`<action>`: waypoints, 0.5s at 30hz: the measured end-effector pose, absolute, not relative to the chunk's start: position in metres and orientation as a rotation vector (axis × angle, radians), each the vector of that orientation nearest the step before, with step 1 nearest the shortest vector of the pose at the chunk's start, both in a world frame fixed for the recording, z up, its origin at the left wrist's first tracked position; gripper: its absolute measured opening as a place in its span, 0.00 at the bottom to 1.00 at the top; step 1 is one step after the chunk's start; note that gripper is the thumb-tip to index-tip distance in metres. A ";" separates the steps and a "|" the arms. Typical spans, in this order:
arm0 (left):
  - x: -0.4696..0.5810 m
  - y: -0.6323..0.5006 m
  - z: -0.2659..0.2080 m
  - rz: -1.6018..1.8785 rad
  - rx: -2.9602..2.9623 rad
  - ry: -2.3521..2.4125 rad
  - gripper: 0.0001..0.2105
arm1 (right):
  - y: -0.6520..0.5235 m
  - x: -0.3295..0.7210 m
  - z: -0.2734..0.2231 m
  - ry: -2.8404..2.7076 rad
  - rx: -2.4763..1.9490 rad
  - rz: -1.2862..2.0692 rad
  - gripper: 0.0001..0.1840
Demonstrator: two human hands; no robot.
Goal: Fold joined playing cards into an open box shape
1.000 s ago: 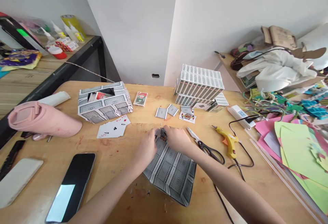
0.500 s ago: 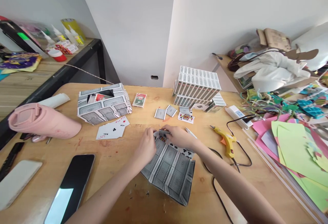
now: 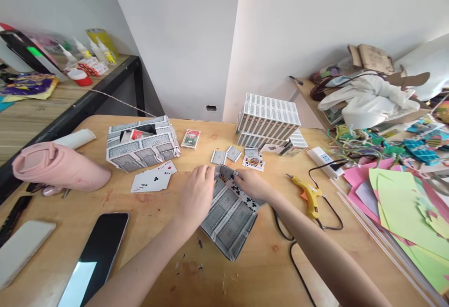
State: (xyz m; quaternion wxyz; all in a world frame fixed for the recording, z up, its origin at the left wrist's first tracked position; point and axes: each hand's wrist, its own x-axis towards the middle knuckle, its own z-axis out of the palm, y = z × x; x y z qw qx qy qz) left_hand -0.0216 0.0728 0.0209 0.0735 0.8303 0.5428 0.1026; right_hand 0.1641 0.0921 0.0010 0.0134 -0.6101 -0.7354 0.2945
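Note:
A box built from grey-backed playing cards (image 3: 229,220) is tilted in front of me, with card faces showing along its inner far right side. My left hand (image 3: 197,193) is closed over its far left edge, the fingertips partly hidden. My right hand (image 3: 253,185) grips the far right side, with the thumb toward the inside. Beyond my hands lie small cut card pieces (image 3: 219,157) and a face card (image 3: 254,163). Left of my left hand is a fan of loose cards (image 3: 150,181).
A card-covered box (image 3: 140,150) and a card pack (image 3: 191,139) stand behind. Stacked card boxes (image 3: 268,117) are by the wall. To the right are a yellow glue gun (image 3: 308,194), its cord, and a power strip (image 3: 324,161). A phone (image 3: 100,251) and pink tumbler (image 3: 66,164) lie left.
The card box has turned and its near end has moved up and left. My left hand has shifted over its edge, while my right hand has moved slightly right along the far side.

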 end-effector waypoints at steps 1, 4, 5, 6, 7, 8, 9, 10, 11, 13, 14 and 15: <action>-0.017 0.068 0.024 0.240 2.524 1.584 0.12 | 0.093 0.163 0.001 -2.286 -1.920 0.884 0.15; -0.002 0.052 0.023 0.022 2.579 1.534 0.19 | 0.089 0.160 0.004 -2.318 -1.868 0.836 0.16; 0.003 0.047 0.020 -0.025 2.590 1.556 0.22 | 0.087 0.158 0.006 -2.351 -1.864 0.812 0.16; 0.007 0.042 0.018 -0.068 2.595 1.566 0.25 | 0.085 0.157 0.007 -2.397 -1.884 0.770 0.16; 0.010 0.039 0.015 -0.124 2.579 1.561 0.28 | 0.083 0.156 0.009 -2.451 -1.927 0.711 0.16; 0.013 0.037 0.011 -0.186 2.538 1.568 0.30 | 0.082 0.154 0.010 -2.504 -1.985 0.645 0.16; 0.015 0.035 0.008 -0.253 2.477 1.581 0.34 | 0.081 0.153 0.011 -2.548 -2.041 0.582 0.15; 0.015 0.035 0.005 -0.320 2.405 1.602 0.38 | 0.081 0.152 0.011 -2.579 -2.081 0.533 0.14; 0.016 0.036 0.002 -0.381 2.332 1.627 0.42 | 0.081 0.152 0.011 -2.597 -2.105 0.507 0.14; 0.015 0.038 -0.003 -0.473 2.239 1.651 0.50 | 0.082 0.151 0.010 -2.597 -2.125 0.514 0.13; 0.015 0.040 -0.005 -0.506 2.220 1.649 0.53 | 0.083 0.151 0.010 -2.588 -2.119 0.534 0.13; 0.015 0.041 -0.007 -0.534 2.209 1.645 0.55 | 0.084 0.152 0.009 -2.576 -2.104 0.563 0.13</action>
